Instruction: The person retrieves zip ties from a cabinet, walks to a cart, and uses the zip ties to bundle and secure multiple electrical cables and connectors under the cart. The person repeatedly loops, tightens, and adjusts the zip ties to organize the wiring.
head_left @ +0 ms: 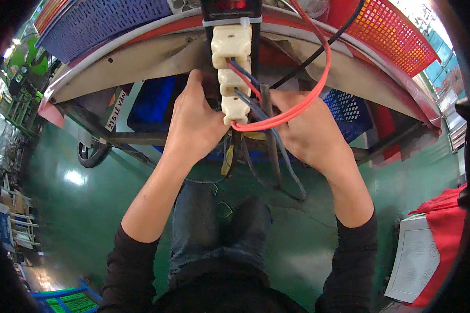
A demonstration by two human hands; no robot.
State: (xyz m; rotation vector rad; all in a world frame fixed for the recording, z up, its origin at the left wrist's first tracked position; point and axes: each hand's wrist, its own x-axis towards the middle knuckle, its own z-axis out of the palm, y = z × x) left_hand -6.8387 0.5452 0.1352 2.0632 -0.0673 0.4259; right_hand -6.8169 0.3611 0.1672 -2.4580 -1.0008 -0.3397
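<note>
A column of cream terminal blocks (pixel 232 41) hangs below a black device with a red display (pixel 230 6), fixed by a pale tie. Red wires (pixel 318 86) loop out to the right, and dark blue-grey wires (pixel 292 172) dangle beneath. My left hand (pixel 198 122) is beside the blocks' lower left, thumb side against them and one finger pointing up; its other fingers are hidden. On the other side my right hand (pixel 310 130) is curled behind the red loop, next to a flat grey strip (pixel 267 107). What either hand grips is hidden.
A bench edge (pixel 115 65) curves across ahead, with a blue basket (pixel 99 26) and a red basket (pixel 394 36) on top. Beneath it are a metal frame (pixel 141 138) and another blue basket (pixel 350 115). A white box (pixel 415 255) with red cloth (pixel 446 229) is at right.
</note>
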